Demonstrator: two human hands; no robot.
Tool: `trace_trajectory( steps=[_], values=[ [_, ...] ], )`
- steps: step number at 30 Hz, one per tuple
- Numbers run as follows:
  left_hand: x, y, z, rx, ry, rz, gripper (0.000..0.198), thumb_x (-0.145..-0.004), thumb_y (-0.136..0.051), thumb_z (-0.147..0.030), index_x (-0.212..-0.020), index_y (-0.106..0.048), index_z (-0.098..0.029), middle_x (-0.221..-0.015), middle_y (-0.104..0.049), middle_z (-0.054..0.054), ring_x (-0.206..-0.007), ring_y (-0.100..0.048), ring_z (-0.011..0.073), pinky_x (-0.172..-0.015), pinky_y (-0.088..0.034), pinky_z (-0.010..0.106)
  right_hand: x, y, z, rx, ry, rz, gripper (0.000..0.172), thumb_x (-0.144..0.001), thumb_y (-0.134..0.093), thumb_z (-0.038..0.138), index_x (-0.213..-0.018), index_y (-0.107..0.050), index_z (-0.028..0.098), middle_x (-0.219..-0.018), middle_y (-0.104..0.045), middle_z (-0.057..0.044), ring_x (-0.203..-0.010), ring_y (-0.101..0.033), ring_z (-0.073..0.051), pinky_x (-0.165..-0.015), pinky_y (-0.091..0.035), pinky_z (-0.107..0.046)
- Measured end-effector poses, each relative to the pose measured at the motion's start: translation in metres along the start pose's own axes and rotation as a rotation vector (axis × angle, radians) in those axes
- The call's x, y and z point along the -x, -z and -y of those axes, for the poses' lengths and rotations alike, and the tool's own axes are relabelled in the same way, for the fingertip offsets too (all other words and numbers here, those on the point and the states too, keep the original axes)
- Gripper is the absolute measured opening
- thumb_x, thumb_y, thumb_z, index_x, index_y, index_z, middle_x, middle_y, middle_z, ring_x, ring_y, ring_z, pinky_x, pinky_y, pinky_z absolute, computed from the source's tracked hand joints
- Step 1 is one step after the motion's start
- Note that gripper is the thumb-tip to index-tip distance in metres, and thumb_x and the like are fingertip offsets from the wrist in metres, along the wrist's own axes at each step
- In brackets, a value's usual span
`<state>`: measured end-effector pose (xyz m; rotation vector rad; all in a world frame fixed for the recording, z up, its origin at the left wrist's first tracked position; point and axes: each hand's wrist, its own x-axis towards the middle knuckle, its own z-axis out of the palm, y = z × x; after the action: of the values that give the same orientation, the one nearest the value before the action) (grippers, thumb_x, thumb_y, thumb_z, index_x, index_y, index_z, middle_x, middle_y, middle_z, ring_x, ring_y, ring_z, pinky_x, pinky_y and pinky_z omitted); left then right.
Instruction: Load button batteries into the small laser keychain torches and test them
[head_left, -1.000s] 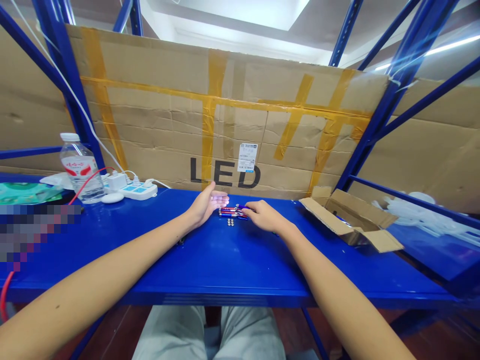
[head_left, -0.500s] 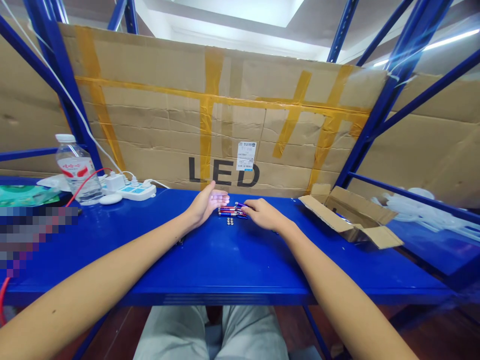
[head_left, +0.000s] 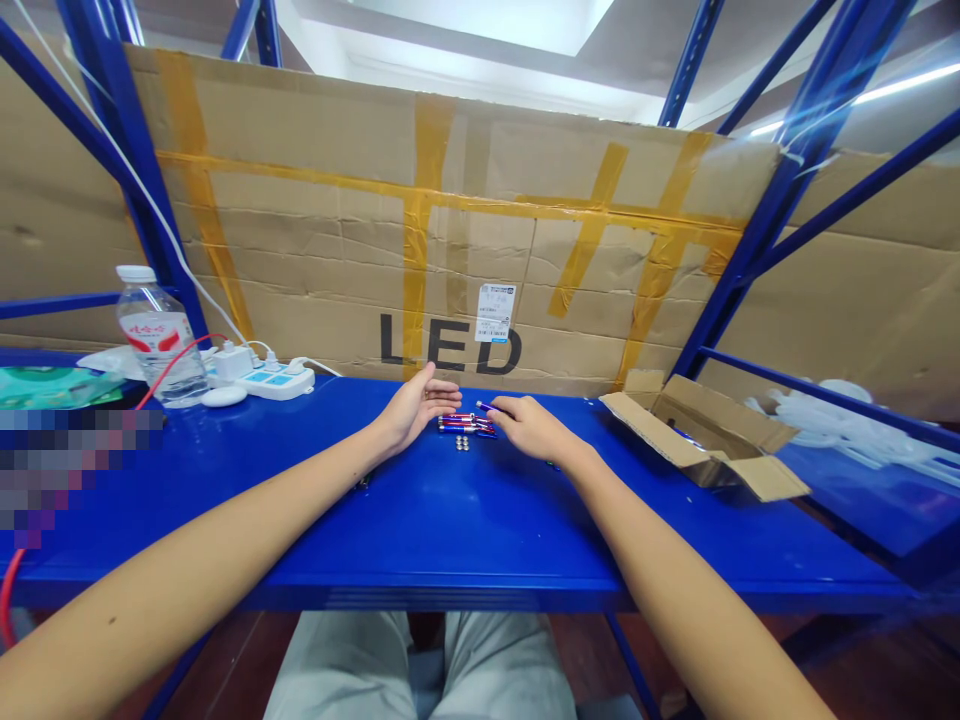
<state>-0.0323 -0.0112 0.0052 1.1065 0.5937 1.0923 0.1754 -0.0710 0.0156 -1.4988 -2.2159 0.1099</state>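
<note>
My left hand [head_left: 415, 408] stands open on its edge, palm facing right and fingers stretched out, just left of a small pile of mini flashlights [head_left: 455, 427]. These are slim red and blue metal tubes with silver ends, lying side by side. A blue mini flashlight [head_left: 488, 407] is pinched between the thumb and fingers of my right hand [head_left: 531, 428], its silver end pointing left above the pile. Several silver button cells [head_left: 462, 444] lie in small rows in front of the pile. A small dark item [head_left: 364, 482] is partly covered by my left forearm.
An open cardboard box [head_left: 701, 440] with something blue inside stands at the right on the blue table [head_left: 465, 540]. At the left are a water bottle [head_left: 161, 340], a white power strip [head_left: 274, 380] and a red cable [head_left: 161, 372]. A large cardboard sheet [head_left: 337, 260] stands behind.
My right hand has drawn the blue flashlight slightly up and away from the pile, so it shows more apart. My left hand stays almost where it was.
</note>
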Motion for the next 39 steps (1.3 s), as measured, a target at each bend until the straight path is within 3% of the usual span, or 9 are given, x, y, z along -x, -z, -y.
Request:
trace_trajectory(
  steps=[26, 39],
  values=[
    [-0.0022, 0.0022, -0.0022, 0.029, -0.004, -0.002, 0.056, -0.099, -0.038, -0.049, -0.085, -0.070, -0.005, -0.086, -0.072, 0.020, -0.082, -0.069, 0.0227, -0.085, -0.053, 0.035, 0.0016, 0.0022, 0.0036, 0.011, -0.008, 0.052, 0.031, -0.099, -0.043, 0.034, -0.083, -0.064, 0.018, -0.086, -0.070, -0.006, -0.075, -0.057, -0.016, -0.067, -0.034, -0.025],
    [-0.0036, 0.0044, -0.0052, 0.028, -0.012, -0.014, 0.056, -0.099, -0.038, -0.050, -0.088, -0.069, -0.005, -0.090, -0.072, 0.021, -0.084, -0.070, 0.0233, -0.085, -0.054, 0.034, 0.0008, 0.0003, 0.0011, 0.021, -0.017, 0.011, 0.029, -0.099, -0.044, 0.035, -0.097, -0.068, 0.019, -0.098, -0.072, -0.008, -0.086, -0.062, -0.019, -0.073, -0.037, -0.026]
  ],
)
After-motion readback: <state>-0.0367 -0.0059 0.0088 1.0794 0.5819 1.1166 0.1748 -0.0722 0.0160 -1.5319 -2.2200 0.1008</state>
